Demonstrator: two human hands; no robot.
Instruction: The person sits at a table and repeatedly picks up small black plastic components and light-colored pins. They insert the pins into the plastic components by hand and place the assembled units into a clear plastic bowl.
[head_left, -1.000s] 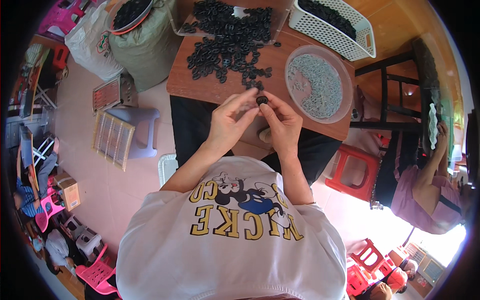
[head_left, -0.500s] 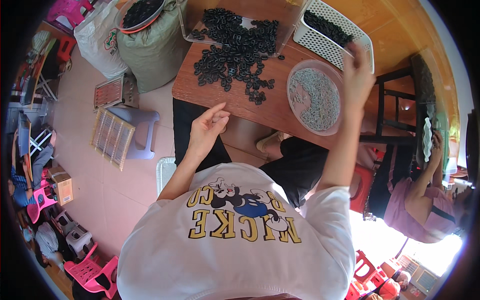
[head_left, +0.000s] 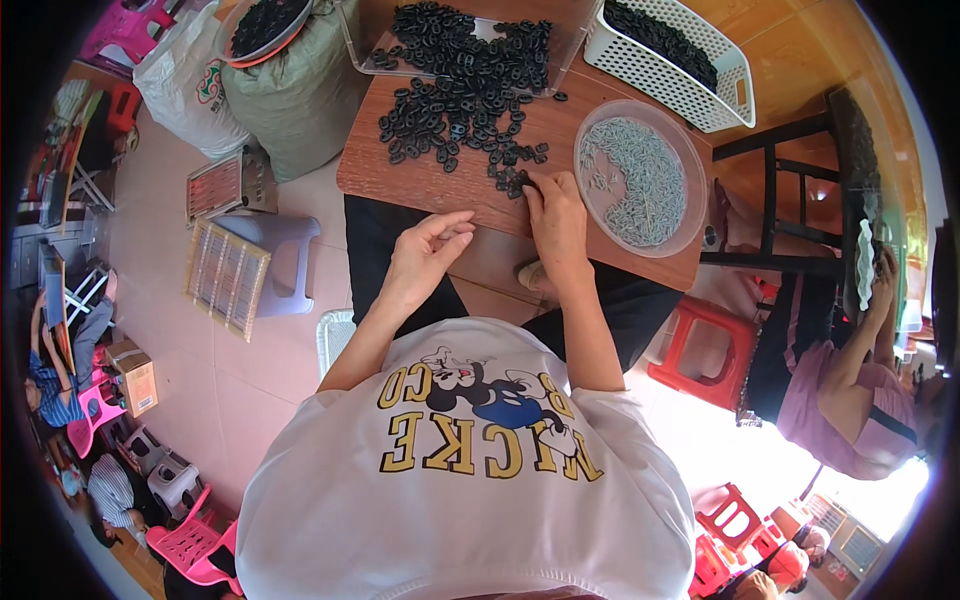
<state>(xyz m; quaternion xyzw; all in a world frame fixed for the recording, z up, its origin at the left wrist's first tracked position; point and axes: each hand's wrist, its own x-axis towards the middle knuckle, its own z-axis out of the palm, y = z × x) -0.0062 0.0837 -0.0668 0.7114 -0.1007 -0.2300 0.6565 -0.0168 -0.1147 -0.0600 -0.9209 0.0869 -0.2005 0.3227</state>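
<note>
My right hand (head_left: 562, 225) is at the table's near edge. Its thumb and forefinger close on a black oval piece (head_left: 514, 184) with holes, at the near end of a loose pile of such pieces (head_left: 425, 122). My left hand (head_left: 422, 262) hovers just off the table edge, left of the right one. Its thumb and fingertips come together; anything between them is too small to make out. Right of my right hand stands a round clear tub (head_left: 697, 185) of small silvery screw-like parts (head_left: 645, 190).
Pieces spill from a clear bin (head_left: 570, 65) on the wooden table (head_left: 365, 165). A white perforated basket (head_left: 735, 110) holds more. Sacks (head_left: 285, 115), a stool with a bamboo rack (head_left: 228, 275) and a red stool (head_left: 700, 345) flank the table. Another person (head_left: 850, 410) sits at right.
My right hand has come from beside the white basket down and left to the black pieces at the table edge. My left hand has shifted slightly right and stays raised.
</note>
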